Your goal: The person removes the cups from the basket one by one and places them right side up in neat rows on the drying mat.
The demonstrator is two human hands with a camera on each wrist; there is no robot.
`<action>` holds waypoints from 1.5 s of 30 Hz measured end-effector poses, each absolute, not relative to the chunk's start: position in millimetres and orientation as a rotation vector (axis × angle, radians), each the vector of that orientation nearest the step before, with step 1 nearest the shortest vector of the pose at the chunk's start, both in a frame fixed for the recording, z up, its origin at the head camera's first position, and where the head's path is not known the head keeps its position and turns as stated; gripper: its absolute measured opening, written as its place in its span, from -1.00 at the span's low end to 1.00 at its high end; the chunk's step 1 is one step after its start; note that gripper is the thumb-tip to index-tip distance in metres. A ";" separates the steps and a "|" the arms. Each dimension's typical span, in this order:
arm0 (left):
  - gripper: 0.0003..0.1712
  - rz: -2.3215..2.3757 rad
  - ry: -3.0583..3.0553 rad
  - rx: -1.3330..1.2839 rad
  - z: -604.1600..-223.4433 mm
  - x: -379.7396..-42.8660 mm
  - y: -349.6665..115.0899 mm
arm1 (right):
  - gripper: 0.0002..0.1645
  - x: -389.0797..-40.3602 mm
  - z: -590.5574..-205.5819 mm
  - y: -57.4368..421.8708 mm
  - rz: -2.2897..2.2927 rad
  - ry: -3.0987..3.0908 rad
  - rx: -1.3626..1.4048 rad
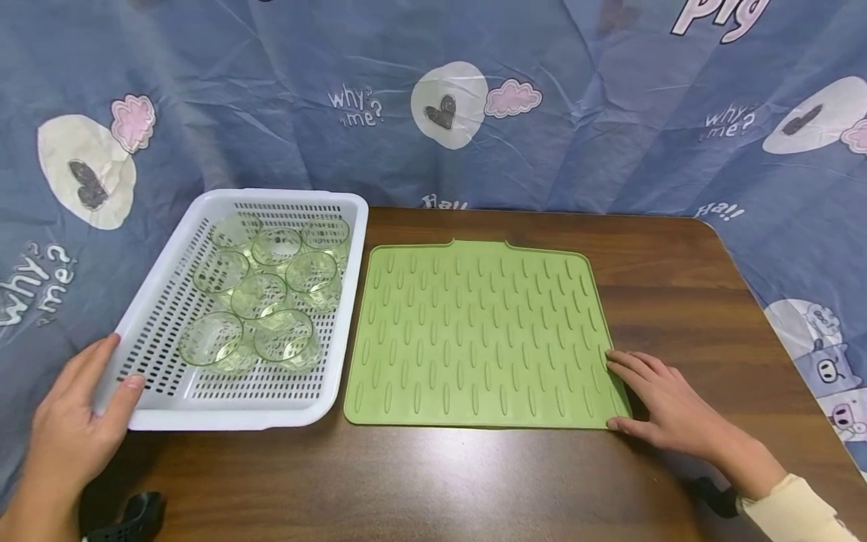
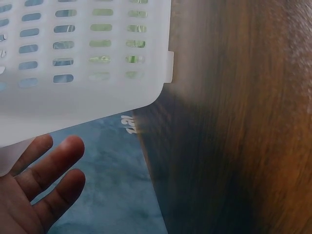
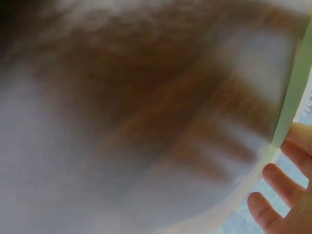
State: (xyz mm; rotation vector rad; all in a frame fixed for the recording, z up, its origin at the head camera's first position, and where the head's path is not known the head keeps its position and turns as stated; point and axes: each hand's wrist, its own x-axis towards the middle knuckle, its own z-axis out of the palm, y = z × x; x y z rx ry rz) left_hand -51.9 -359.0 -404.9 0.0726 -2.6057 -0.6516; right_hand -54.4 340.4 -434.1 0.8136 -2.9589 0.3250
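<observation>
At the left, a white slotted plastic basket holds several clear, green-tinted drinking glasses, standing upright with their mouths up. My left hand is at the basket's near left corner, thumb by the front rim and fingers along the left side. Seen in the left wrist view, the fingers are extended and spread, just beyond the basket wall. A green ridged silicone mat lies flat to the right of the basket. My right hand touches its right edge with fingertips and thumb, fingers extended.
Both items rest on a brown wooden table. Behind it and along both sides hangs blue printed cloth. A black strap shows below the left wrist, and a cream sleeve covers the right forearm.
</observation>
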 end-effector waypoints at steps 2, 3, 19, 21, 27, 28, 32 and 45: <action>-0.35 -0.648 -2.611 0.056 -405.2 -53.7 -358.2 | 0.00 -52.8 -434.0 341.6 0.322 -2.957 0.813; -0.35 -0.656 -2.606 0.048 -405.8 -54.3 -357.6 | 0.00 -52.0 -433.8 342.4 0.319 -2.956 0.815; -0.28 -0.662 -2.627 0.018 -396.5 -49.6 -360.2 | 0.02 -55.2 -434.1 339.9 0.317 -2.983 0.825; -0.24 -0.611 -2.675 0.026 -386.5 -50.1 -357.0 | 0.02 -56.0 -434.2 339.5 0.325 -2.990 0.824; -0.27 -0.452 -2.728 -0.005 -343.1 -59.0 -341.1 | 0.02 -57.1 -435.8 339.4 0.329 -2.992 0.820; -0.28 -0.443 -2.725 -0.027 -336.5 -61.4 -338.6 | 0.02 -56.9 -436.3 339.8 0.330 -2.988 0.819; -0.26 -0.447 -2.695 -0.140 -316.3 -74.6 -329.2 | 0.04 -55.1 -438.1 342.6 0.332 -2.967 0.806; -0.17 -0.554 -2.821 -0.353 -308.4 -99.9 -329.7 | 0.06 -55.3 -442.8 341.8 0.335 -2.911 0.836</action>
